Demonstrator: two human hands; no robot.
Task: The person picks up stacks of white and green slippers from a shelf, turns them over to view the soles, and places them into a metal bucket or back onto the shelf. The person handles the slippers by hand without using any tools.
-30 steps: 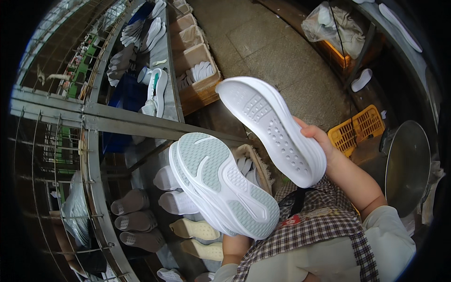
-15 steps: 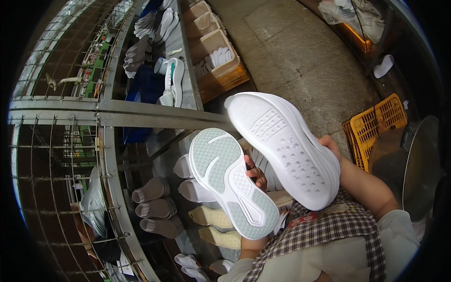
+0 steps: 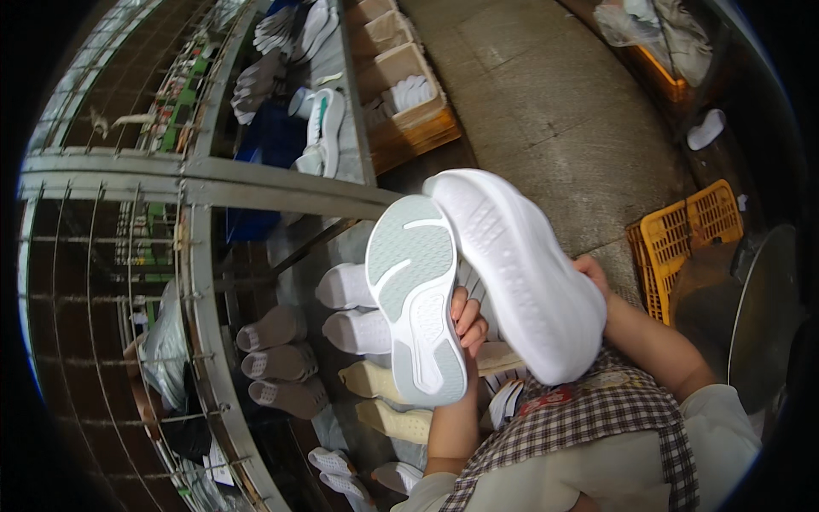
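My left hand is closed on a shoe sole with grey-green tread pads and white grooves, its tread facing me. Only the fingertips show along its right edge. Beside it, my right hand grips a plain white shoe sole by its right side; most of these fingers are behind it. That one is tilted, so its white sidewall shows and its dimpled underside is seen aslant. Toe ends up, the two soles stand side by side, the grey one overlapping or touching the white one near the top.
Below on the left are racks with white shoe forms, brown ones and cream ones. A metal frame with wire mesh borders them. An upper shelf holds a white shoe. Bins of soles and a yellow crate stand on the floor.
The grey-treaded sole has moved up and right and turned more upright, closer to the white one. The white sole has rolled, showing more sidewall and less underside. The view has shifted slightly.
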